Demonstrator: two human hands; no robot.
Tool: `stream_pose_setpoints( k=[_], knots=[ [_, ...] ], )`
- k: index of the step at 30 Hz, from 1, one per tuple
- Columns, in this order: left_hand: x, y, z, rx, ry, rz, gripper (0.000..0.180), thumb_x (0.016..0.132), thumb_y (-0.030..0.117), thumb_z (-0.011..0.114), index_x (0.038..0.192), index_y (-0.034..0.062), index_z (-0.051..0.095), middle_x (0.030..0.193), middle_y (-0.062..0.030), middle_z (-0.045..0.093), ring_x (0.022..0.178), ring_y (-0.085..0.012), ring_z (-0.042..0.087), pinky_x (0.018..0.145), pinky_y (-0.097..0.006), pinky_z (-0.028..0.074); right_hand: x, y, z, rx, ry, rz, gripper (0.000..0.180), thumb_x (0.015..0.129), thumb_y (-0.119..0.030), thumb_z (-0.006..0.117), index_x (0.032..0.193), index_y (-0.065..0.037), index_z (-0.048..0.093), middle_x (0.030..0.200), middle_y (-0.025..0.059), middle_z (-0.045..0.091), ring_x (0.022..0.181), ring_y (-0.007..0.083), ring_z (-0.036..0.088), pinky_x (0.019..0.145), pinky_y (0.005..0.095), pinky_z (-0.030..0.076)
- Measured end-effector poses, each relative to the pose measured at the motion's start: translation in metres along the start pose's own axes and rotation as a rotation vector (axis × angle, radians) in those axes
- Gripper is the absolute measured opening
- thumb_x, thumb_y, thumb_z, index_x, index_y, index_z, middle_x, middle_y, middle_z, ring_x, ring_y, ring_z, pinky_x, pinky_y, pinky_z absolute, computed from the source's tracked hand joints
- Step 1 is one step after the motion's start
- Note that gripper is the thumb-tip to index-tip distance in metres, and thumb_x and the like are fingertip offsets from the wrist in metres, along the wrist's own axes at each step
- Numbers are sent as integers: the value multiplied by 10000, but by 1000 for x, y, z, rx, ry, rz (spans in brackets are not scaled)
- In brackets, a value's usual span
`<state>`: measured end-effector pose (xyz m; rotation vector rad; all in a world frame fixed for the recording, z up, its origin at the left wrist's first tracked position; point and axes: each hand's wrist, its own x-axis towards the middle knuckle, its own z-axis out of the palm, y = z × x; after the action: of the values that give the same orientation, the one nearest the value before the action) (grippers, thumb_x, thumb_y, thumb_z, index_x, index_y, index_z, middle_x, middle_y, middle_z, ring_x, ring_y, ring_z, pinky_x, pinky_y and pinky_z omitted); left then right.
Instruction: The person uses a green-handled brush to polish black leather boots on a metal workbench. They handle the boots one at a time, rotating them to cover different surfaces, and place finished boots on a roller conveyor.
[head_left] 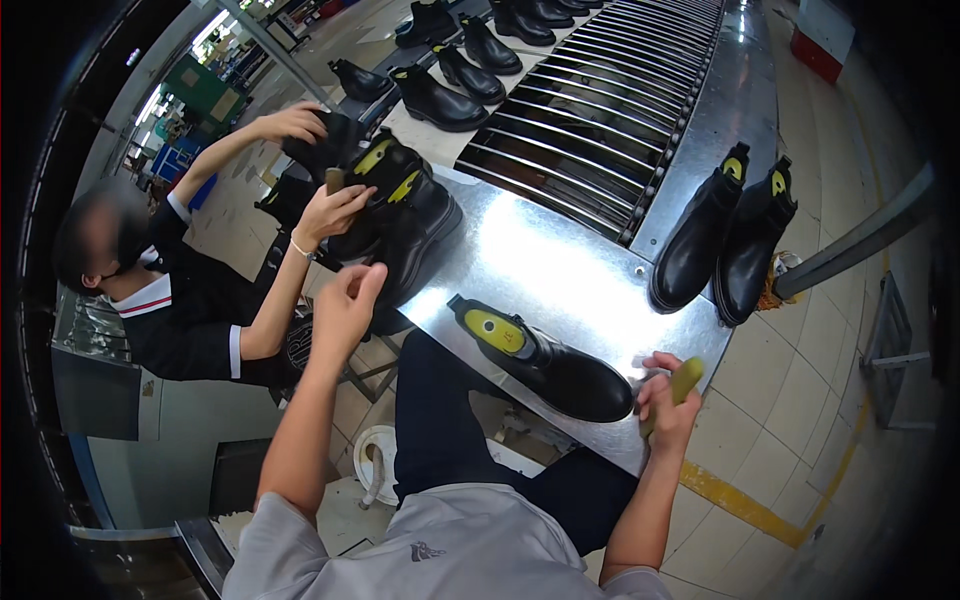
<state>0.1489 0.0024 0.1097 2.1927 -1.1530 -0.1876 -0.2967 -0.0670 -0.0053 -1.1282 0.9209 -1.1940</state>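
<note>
A black ankle boot [575, 378] lies on the near part of the metal tabletop [520, 235], its yellow-green lining showing and its toe pointing right. Just past that toe, my right hand [668, 408] grips a yellow-green handle [687, 377]; whatever is at its lower end is hidden by my fingers. My left hand [345, 305] is raised at the table's left edge with its fingers curled in, and I see nothing in it. Close beyond it stand black boots [425, 225] with yellow-green linings, bunched at the table's left corner.
At left, a co-worker [190, 290] reaches over the bunched boots with both hands, one near a brown handle [334, 181]. Two black boots [722, 235] stand at the table's right edge. Beyond lies a roller conveyor [600, 110], with several boots [440, 97] alongside. A grey post [860, 235] rises at right.
</note>
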Motion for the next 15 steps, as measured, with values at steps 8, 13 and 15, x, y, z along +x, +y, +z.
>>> stream_pose_setpoints(
  k=[8,13,15],
  knots=[
    [87,-126,33,81,-3,-39,933,861,521,776,1454,-130,467,1421,-325,564,1374,-385,527,1152,-411,394,30,-66,97,-793,-482,-458,682,637,-231,955,1246,-60,701,1300,155,694,1050,342,713,891,384,589],
    [150,-172,37,85,139,247,889,859,474,820,1464,-84,481,1410,-249,598,1327,-342,559,1119,-388,423,21,-56,118,-880,-413,-400,616,681,-74,827,1257,-24,616,1195,156,694,1060,330,698,854,394,582],
    [165,-175,46,-177,183,194,836,883,392,825,1503,-33,460,1438,-219,578,1330,-303,552,1121,-364,417,16,-49,116,-900,-395,-388,626,681,-61,815,1270,-26,608,1188,154,694,1071,334,694,859,400,581]
  ],
)
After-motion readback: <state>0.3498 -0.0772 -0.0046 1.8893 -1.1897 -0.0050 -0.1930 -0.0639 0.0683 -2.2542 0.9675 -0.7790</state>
